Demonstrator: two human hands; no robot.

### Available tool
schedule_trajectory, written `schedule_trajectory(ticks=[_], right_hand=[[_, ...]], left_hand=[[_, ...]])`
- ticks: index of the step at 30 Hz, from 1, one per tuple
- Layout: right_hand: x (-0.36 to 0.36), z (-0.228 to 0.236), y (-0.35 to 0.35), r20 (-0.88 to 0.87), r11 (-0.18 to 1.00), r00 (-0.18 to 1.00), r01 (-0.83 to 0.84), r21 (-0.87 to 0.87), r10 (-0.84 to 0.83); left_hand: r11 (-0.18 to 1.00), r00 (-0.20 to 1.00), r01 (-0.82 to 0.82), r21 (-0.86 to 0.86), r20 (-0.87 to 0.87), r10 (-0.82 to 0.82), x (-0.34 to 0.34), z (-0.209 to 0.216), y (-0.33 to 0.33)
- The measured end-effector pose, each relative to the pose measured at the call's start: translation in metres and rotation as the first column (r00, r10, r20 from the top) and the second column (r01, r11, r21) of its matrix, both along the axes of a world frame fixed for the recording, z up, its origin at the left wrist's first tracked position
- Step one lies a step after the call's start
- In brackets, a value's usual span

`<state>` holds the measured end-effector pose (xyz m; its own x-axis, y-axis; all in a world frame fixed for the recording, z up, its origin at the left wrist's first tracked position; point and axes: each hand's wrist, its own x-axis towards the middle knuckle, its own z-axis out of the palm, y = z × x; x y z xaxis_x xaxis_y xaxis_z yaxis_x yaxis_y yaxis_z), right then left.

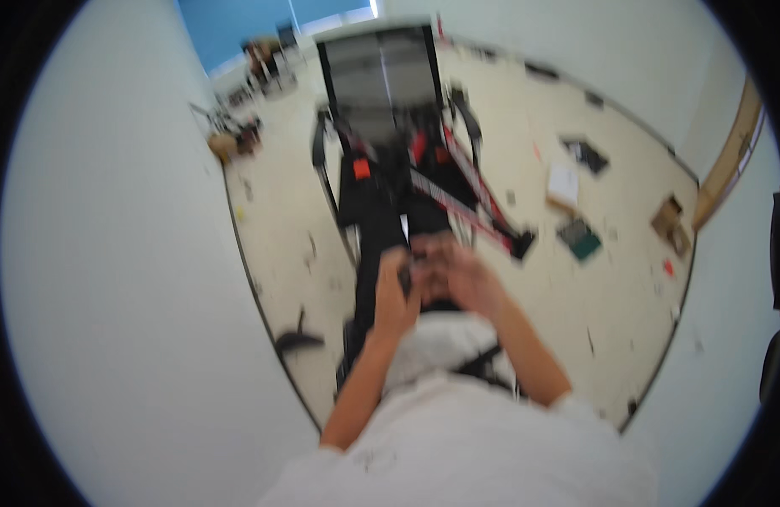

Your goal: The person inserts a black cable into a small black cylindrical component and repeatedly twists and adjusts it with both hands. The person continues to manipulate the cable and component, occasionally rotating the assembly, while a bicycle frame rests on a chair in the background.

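Note:
My left hand and my right hand meet in front of my waist, both blurred by motion. The left one curls round a small dark thing, whose kind is too smeared to make out. Over and beside it lie the fingers of the right hand, bent toward the left; whether they grip anything is hidden. Beyond them stands a black-framed chair with a grey backrest and an armrest on each side. Long red and silver bars slant from its seat toward a black end piece on the right.
On the pale floor to the right lie a white box, a dark green item and an open cardboard box. A black object rests by the left wall. Cluttered furniture stands at the far left.

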<state>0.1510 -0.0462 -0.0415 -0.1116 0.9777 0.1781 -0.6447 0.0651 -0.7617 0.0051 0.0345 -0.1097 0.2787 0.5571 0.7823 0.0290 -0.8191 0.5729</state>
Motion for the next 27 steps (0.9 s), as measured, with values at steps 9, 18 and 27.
schedule_trajectory(ticks=[9, 18, 27], right_hand=[[0.015, -0.002, -0.008, 0.259, 0.998, 0.964, -0.052, -0.038, 0.060], [0.015, -0.023, 0.010, 0.389, 0.999, 0.921, -0.024, -0.027, 0.032], [0.013, -0.035, 0.009, 0.449, 0.964, 0.888, 0.025, -0.266, 0.101]], left_hand=[[0.997, 0.987, -0.027, -0.077, -0.160, 0.015, -0.009, 0.010, -0.006], [0.987, 0.968, 0.021, -0.158, -0.244, -0.059, -0.022, -0.008, 0.015], [0.995, 0.955, -0.093, 0.044, -0.280, 0.102, -0.031, 0.000, 0.022]])
